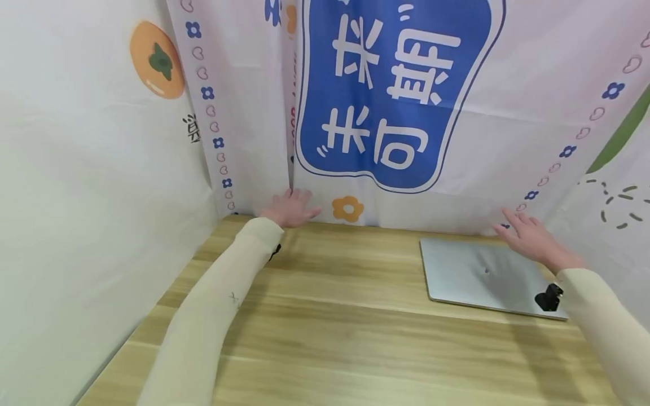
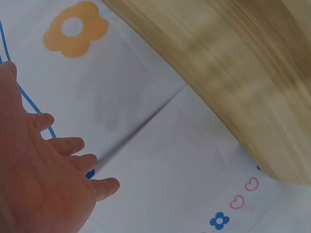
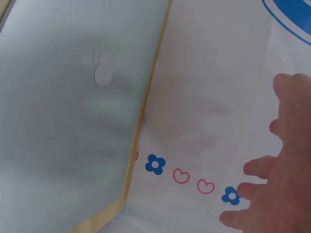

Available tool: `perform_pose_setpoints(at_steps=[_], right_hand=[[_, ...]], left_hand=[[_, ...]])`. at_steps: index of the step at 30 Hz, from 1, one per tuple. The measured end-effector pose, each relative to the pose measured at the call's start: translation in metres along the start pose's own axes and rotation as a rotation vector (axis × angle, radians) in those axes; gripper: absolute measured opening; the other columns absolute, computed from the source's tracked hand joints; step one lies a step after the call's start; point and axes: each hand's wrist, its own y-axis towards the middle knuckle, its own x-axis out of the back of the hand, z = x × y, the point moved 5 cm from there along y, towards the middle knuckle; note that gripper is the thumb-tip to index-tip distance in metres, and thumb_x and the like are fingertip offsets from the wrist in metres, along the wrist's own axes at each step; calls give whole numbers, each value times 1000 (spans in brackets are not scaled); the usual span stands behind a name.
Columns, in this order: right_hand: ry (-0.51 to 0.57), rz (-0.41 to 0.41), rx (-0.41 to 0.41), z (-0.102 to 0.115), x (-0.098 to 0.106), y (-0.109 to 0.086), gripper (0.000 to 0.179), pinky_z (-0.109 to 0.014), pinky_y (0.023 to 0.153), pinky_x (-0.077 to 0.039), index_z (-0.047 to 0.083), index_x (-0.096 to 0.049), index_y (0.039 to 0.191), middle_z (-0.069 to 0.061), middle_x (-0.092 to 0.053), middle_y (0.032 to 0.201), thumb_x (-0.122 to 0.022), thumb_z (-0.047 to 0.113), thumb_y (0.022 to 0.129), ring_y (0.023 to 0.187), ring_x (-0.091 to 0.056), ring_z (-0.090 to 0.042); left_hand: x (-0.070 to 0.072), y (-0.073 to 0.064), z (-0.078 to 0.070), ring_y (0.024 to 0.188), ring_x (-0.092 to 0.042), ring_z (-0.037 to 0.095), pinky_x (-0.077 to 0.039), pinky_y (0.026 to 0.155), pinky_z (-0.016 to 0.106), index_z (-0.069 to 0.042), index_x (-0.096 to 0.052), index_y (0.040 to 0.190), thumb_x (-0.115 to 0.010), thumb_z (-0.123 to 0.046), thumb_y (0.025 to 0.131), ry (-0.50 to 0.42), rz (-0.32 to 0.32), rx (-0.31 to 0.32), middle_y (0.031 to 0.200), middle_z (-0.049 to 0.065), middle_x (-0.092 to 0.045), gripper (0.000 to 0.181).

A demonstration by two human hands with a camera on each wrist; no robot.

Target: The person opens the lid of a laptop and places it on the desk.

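Observation:
My left hand (image 1: 290,209) reaches toward the white printed curtain (image 1: 244,141) at the table's far edge, its fingers spread and holding nothing. In the left wrist view the same hand (image 2: 48,179) lies near a fold in the cloth; whether it touches the cloth I cannot tell. On the right, a closed silver laptop (image 1: 467,276) lies flat near the back of the table. Above it hovers my right hand (image 1: 535,239), fingers extended and nothing held. The right wrist view has this hand (image 3: 282,170) beside the curtain, apart from the laptop (image 3: 63,145).
The wooden table (image 1: 325,338) meets the curtain along its back edge. A white cloth wall (image 1: 91,197) with a persimmon print (image 1: 157,60) stands at the left, another cloth wall (image 1: 619,192) at the right. Each wrist carries a small black device, such as the right one (image 1: 549,298).

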Motion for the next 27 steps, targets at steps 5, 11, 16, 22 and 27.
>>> perform_pose_setpoints(at_steps=[5,11,16,22,27], right_hand=[[76,-16,-19,-13,-3,-13,79,-78,106,-10,2,4,156,-42,-3,153,-28,52,104,138,-5,-64],[130,-60,0,-23,-10,-26,77,-78,105,-13,3,7,156,-41,-3,154,-29,49,105,139,-7,-63],[181,-76,-20,-27,-16,-37,79,-76,108,-11,-2,6,155,-38,0,156,-29,49,105,140,-6,-62],[185,-104,1,-26,-24,-42,76,-76,107,-12,-3,2,155,-38,-3,156,-33,44,106,139,-9,-63],[201,-110,-15,-29,-30,-45,77,-77,106,-13,-2,2,155,-39,-4,156,-34,45,105,138,-9,-63]], left_hand=[[-8,4,-11,151,-11,43,-13,119,65,-15,-15,159,-25,-65,99,-42,-1,-29,164,20,-13,79],[-13,6,-22,152,-11,40,-15,121,61,-16,-14,159,-26,-65,99,-132,9,-30,165,18,-12,78],[-19,9,-33,151,-14,39,-18,122,57,-15,-18,158,-28,-64,100,-166,13,-64,164,19,-15,77],[-28,10,-41,150,-20,39,-21,121,56,-12,-22,157,-29,-64,100,-151,-7,-95,162,19,-21,77],[-36,10,-42,149,-24,37,-23,121,53,-11,-22,157,-28,-64,100,-187,-14,-99,162,19,-23,78]])
